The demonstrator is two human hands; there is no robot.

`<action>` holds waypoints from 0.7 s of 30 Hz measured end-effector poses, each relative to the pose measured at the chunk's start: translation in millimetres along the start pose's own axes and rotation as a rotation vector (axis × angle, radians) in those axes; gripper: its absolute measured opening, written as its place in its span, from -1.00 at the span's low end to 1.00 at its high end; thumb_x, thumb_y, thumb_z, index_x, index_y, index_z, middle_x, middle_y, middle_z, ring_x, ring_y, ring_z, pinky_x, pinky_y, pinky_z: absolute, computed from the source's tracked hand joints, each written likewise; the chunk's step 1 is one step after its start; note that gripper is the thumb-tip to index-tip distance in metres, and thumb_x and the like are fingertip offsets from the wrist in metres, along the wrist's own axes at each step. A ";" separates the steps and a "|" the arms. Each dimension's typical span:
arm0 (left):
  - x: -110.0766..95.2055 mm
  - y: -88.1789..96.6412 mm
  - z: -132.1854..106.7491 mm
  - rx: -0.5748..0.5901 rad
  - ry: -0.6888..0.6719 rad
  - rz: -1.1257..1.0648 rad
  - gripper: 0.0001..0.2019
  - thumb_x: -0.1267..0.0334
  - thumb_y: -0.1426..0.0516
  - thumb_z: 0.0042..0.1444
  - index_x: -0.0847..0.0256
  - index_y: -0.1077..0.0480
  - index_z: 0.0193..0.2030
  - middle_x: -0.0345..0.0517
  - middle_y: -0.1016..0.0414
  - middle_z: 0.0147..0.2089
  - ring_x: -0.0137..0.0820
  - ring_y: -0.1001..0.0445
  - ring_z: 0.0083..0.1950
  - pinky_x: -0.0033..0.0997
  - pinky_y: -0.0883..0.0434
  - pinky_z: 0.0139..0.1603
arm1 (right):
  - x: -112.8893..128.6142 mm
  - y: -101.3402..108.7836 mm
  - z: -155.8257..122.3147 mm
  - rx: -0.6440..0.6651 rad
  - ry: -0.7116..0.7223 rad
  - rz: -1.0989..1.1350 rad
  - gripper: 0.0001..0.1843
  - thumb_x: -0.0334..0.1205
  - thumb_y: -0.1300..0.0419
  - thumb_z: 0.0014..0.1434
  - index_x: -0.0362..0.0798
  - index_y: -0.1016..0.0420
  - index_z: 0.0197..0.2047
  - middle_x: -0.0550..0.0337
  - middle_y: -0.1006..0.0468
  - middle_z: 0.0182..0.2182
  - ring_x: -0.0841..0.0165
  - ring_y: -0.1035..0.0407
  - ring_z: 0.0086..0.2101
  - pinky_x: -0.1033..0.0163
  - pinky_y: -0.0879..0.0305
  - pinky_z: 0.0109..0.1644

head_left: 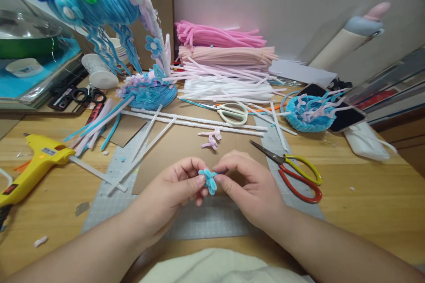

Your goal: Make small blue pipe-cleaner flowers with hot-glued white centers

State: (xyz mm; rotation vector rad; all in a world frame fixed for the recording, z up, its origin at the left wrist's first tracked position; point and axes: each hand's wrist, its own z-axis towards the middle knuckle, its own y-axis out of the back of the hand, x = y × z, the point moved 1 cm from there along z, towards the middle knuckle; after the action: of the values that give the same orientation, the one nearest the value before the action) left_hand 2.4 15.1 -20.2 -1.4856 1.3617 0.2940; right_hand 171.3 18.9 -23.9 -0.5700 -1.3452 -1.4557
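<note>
Between my two hands is a small blue pipe cleaner flower point(209, 181) with looped petals. My left hand point(181, 183) pinches its left side between thumb and fingers. From the right, my right hand point(247, 181) is closed on the flower's other end, its fingertips hiding what they grip there. Both hands are above a brown cardboard sheet point(152, 163) lying on a grey cutting mat point(212, 225). Just beyond my fingers, small lilac pipe cleaner flowers point(210, 141) rest on the cardboard. Scissors with red and yellow handles point(300, 179) lie open right of my right hand.
A yellow glue gun point(36, 163) lies at left, near clear glue sticks point(142, 154). White-handled scissors point(232, 112) and bundles of pink pipe cleaners point(221, 35) are at the back. A blue decorated piece point(149, 90) stands back left; a blue woven basket point(310, 112) sits right.
</note>
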 end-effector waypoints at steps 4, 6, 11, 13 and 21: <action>-0.6 -1.8 -0.3 0.114 0.034 -0.119 -0.91 0.34 -0.22 0.06 0.24 -0.39 -0.29 -0.19 -0.46 -0.39 -0.53 -0.39 -0.37 -0.57 -0.35 -0.31 | 8.6 5.2 -0.8 -0.028 0.189 -0.143 -0.90 -0.41 -0.18 0.13 -0.03 -0.43 -0.36 0.23 -0.47 -0.44 0.37 -0.34 -0.35 0.17 -0.13 -0.19; -0.7 -2.4 -0.8 0.175 0.041 -0.146 -0.90 0.37 -0.23 0.05 0.24 -0.39 -0.28 -0.18 -0.47 -0.37 -0.52 -0.41 -0.35 -0.55 -0.36 -0.27 | 11.5 7.6 -1.3 -0.040 0.229 -0.204 -0.90 -0.41 -0.18 0.13 -0.03 -0.45 -0.33 0.21 -0.46 -0.41 0.36 -0.34 -0.33 0.16 -0.14 -0.18; -2.1 -1.2 -2.2 0.246 0.068 -0.207 -0.94 0.35 -0.21 0.09 0.24 -0.42 -0.28 -0.19 -0.47 -0.41 -0.52 -0.43 -0.39 -0.56 -0.37 -0.29 | 13.4 12.0 -0.4 -0.035 0.314 -0.250 -0.88 -0.39 -0.14 0.17 -0.01 -0.45 -0.23 0.18 -0.51 -0.38 0.35 -0.36 -0.33 0.14 -0.14 -0.17; -2.8 -0.7 -3.0 0.260 0.079 -0.203 -0.93 0.35 -0.20 0.10 0.24 -0.43 -0.25 -0.19 -0.47 -0.40 -0.52 -0.43 -0.38 -0.55 -0.38 -0.29 | 12.9 13.6 0.5 -0.015 0.328 -0.252 -0.87 -0.38 -0.13 0.19 -0.01 -0.44 -0.21 0.18 -0.53 -0.38 0.36 -0.38 -0.34 0.14 -0.13 -0.19; -7.3 -0.3 -5.8 0.248 0.107 -0.211 -0.95 0.38 -0.23 0.05 0.27 -0.48 -0.31 -0.17 -0.48 -0.41 -0.48 -0.50 -0.38 -0.54 -0.41 -0.30 | 11.5 22.4 -1.5 0.053 0.468 -0.449 -0.76 -0.41 -0.08 0.18 0.07 -0.44 -0.14 0.22 -0.59 -0.25 0.30 -0.39 -0.25 0.09 -0.02 -0.13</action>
State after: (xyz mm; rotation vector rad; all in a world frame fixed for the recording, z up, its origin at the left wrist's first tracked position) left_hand -2.3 14.7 -12.2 -1.4354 1.2614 -0.0871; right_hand 187.5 16.9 -4.6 0.1245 -1.1669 -1.7673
